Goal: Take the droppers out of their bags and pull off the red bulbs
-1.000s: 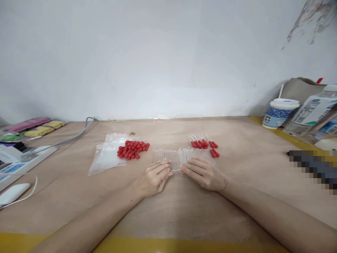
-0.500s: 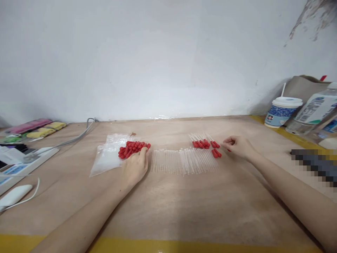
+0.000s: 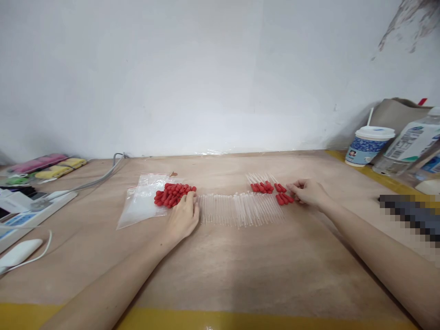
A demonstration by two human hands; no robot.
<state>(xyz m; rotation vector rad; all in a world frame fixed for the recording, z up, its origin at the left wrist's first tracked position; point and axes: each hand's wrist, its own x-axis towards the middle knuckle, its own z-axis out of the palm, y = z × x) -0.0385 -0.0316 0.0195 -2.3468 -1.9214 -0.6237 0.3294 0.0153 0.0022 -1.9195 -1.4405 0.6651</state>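
My left hand (image 3: 184, 214) rests on the table with its fingers curled down, between a pile of red bulb-shaped pieces (image 3: 173, 194) and a row of thin clear plastic sticks (image 3: 237, 210). Its fingertips are closed at the left end of that row; what they grip is hidden. My right hand (image 3: 307, 191) is pinched, its fingertips just beside a short row of red pieces (image 3: 283, 199); I cannot make out anything between them. Behind lies a group of red-ended pieces with pale thin stems (image 3: 263, 187).
Clear zip bags (image 3: 140, 201) lie left of the red pile. Further left are a power strip (image 3: 37, 215), a white charger (image 3: 20, 254) and pink and yellow packets (image 3: 51, 167). A paper cup (image 3: 369, 146) and a plastic bottle (image 3: 409, 144) stand at the right.
My left hand has shifted right, from the red pile toward the clear sticks. Another red piece, earlier at my right fingertips, now lies in the short front row.
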